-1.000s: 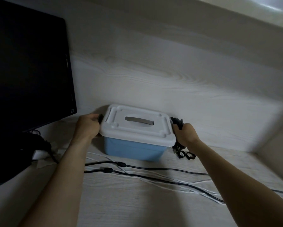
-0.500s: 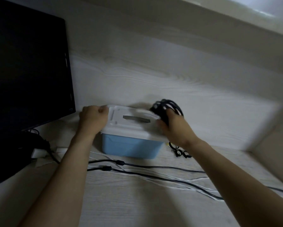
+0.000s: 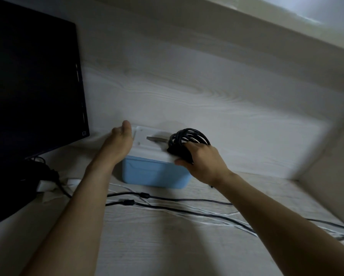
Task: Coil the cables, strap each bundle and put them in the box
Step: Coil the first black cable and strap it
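A light-blue box (image 3: 153, 174) with a white lid (image 3: 147, 145) stands against the wall at the back of the desk. My right hand (image 3: 202, 160) grips a black coiled cable bundle (image 3: 187, 140) over the lid's right end, its thumb at the lid's front edge. My left hand (image 3: 120, 142) is at the lid's left end with its fingers straight and holds nothing. Loose black cables (image 3: 167, 202) and thin white ones lie across the desk in front of the box.
A dark monitor (image 3: 31, 92) fills the left side, with a black stand and a white plug (image 3: 45, 185) below it. The wood-grain wall rises right behind the box, and a side panel (image 3: 330, 176) closes the desk at the right.
My right hand has lifted the coiled bundle from beside the box onto the lid's right end. My left hand has let go of the box's left side and opened.
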The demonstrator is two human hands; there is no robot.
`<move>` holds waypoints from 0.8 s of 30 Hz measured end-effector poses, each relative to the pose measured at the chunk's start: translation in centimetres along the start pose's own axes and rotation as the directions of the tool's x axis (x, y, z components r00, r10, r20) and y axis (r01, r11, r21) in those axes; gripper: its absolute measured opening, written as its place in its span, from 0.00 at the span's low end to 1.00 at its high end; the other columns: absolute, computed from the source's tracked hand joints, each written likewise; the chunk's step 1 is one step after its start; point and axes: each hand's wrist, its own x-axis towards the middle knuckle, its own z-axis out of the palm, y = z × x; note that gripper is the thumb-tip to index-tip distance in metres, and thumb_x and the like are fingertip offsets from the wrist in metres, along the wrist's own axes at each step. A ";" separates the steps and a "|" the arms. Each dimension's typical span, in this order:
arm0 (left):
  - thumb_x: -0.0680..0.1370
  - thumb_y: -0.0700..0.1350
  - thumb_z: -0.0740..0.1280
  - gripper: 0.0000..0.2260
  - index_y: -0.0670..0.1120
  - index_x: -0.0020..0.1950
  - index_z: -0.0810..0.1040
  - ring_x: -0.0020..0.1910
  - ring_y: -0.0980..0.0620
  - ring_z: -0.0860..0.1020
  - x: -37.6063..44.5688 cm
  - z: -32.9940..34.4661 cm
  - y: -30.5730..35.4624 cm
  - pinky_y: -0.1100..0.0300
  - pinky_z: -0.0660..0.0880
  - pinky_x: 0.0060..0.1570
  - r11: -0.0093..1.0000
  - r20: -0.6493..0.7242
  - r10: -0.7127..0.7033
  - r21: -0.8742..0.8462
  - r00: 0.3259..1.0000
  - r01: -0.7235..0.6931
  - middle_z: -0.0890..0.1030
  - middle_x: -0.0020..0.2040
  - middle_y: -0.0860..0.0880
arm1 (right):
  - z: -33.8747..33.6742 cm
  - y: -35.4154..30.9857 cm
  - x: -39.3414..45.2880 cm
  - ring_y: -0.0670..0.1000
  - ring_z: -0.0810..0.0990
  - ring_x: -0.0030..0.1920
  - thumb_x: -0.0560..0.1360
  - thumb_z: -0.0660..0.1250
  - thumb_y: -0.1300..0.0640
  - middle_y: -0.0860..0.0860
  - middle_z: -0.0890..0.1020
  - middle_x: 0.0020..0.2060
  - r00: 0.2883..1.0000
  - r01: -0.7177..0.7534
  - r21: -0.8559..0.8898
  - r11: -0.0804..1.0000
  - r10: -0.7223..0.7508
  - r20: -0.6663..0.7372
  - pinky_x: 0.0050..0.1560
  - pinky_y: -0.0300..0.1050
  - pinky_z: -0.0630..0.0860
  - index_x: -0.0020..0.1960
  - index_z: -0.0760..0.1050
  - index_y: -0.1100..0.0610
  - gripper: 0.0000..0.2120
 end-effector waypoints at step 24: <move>0.77 0.46 0.68 0.08 0.43 0.46 0.83 0.47 0.42 0.81 -3.4 4.7 2.8 0.58 0.73 0.45 0.932 -0.248 0.360 0.064 0.899 -0.356 0.85 0.46 0.43 | -8.0 12.7 -9.0 0.66 0.83 0.37 0.70 0.78 0.57 0.62 0.85 0.39 0.868 -0.315 0.014 0.949 0.294 -0.400 0.39 0.49 0.76 0.51 0.80 0.64 0.15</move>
